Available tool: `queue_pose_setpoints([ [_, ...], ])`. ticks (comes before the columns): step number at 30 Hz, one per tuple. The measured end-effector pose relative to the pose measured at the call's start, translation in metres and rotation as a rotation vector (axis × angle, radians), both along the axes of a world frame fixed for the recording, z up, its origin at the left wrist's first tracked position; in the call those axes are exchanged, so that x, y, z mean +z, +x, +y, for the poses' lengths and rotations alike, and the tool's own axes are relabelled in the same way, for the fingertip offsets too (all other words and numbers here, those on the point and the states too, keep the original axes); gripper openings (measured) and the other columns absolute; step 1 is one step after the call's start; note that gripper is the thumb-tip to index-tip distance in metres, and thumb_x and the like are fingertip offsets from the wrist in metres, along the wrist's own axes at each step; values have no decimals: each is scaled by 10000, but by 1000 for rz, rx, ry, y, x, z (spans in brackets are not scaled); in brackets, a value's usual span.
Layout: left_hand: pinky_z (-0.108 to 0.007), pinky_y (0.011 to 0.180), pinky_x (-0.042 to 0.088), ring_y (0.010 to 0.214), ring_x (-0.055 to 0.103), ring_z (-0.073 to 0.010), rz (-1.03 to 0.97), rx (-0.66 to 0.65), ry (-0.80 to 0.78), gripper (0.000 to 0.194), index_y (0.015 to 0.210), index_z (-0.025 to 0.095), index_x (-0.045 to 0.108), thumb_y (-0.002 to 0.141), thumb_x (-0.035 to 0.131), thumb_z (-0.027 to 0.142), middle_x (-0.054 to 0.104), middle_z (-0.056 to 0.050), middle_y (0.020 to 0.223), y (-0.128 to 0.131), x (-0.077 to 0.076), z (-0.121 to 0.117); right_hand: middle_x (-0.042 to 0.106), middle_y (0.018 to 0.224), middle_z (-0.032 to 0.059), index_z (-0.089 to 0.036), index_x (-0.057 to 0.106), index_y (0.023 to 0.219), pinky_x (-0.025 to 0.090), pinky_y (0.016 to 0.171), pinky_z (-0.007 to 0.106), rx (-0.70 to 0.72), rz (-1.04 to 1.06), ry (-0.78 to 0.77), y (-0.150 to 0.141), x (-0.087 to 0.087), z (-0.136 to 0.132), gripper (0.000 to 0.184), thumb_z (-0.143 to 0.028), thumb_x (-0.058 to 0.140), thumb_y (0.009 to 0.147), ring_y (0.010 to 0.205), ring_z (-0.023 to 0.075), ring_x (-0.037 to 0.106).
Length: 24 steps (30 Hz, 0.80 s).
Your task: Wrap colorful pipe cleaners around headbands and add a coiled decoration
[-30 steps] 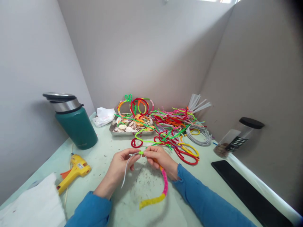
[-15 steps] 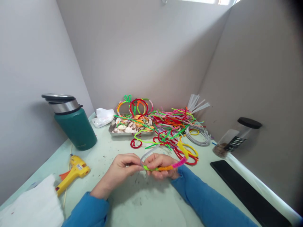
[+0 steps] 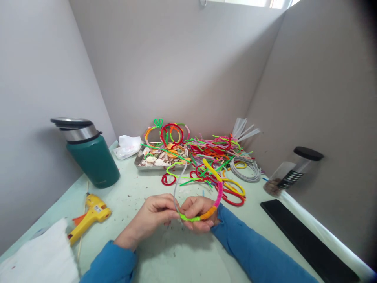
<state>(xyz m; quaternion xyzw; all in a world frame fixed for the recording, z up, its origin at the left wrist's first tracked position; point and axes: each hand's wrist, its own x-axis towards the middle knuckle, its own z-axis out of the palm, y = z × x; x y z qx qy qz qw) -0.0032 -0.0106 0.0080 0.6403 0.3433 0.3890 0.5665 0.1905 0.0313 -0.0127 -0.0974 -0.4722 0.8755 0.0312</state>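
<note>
Between my hands stands a curved headband (image 3: 220, 193), a thin grey band partly wrapped in fuzzy pipe cleaner: yellow, pink, orange and light green in turn. Its bare grey end (image 3: 175, 188) rises on the left. My left hand (image 3: 159, 212) pinches the band where the green wrapping meets the bare grey. My right hand (image 3: 197, 214) is closed on the green stretch, with thumb and fingers round it. The yellow end points up and away, over the loose pipe cleaners.
A metal tray of shells (image 3: 161, 167) stands behind, with finished hoops (image 3: 172, 135) over it. Right of it lie a heap of pipe cleaners (image 3: 215, 147) and a grey coil (image 3: 246, 169). A yellow glue gun (image 3: 96, 210), green bottle (image 3: 92, 161), clear jar (image 3: 294, 173) and black strip (image 3: 303, 236) flank my arms.
The wrapped band has swung from hanging down towards me to curving upward, away from me. Both hands have come slightly lower and nearer, still holding it at the green wrapping.
</note>
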Motion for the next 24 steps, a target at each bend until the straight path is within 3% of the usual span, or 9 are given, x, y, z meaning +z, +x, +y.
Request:
queue_pose_setpoints([
  [4,-224,469,380,471,465,-73,-49,18,-50,114,644,149,695,669,693,260,572,-20,697,0,-1,0,534,391,-4,-75,596,708,273,271,175,-55,23,-2,-4,-2,-1,248,-308,550,781,239,68,373],
  [8,-218,483,364,466,432,-67,-136,172,-89,161,636,142,655,688,676,293,542,8,611,-3,-1,4,605,501,15,-76,607,842,266,264,168,-295,-50,-26,-12,-8,1,297,-353,503,820,259,64,402],
  [10,-212,482,363,447,395,-64,-216,268,-148,182,658,144,641,691,671,320,479,39,502,-5,-2,7,652,627,23,-112,582,978,297,296,158,-447,11,-37,-15,-10,2,269,-287,570,774,314,53,437],
  [13,-201,471,362,422,351,-55,-318,377,-220,199,713,149,635,678,682,338,411,74,434,-6,-3,12,661,824,31,-186,542,1083,343,363,146,-630,139,-17,-16,-10,4,424,-159,662,678,489,64,538],
  [15,-195,460,361,417,355,-43,-336,421,-249,220,741,146,636,661,698,341,465,66,491,-7,-4,15,640,805,24,-184,574,1022,346,378,145,-715,160,-17,-16,-10,5,354,-201,685,687,566,80,563],
  [19,-191,439,356,411,376,-24,-311,447,-308,265,771,129,636,631,725,335,546,41,617,-7,-8,17,597,664,-1,-134,605,852,338,364,147,-835,117,-41,-17,-16,11,258,-344,680,722,507,67,536],
  [24,-181,432,354,410,374,-31,-401,426,-360,261,841,139,612,668,711,307,478,70,527,-8,-10,17,661,761,44,-119,589,855,370,360,154,-819,110,2,-21,-21,12,287,-358,680,726,486,68,551],
])
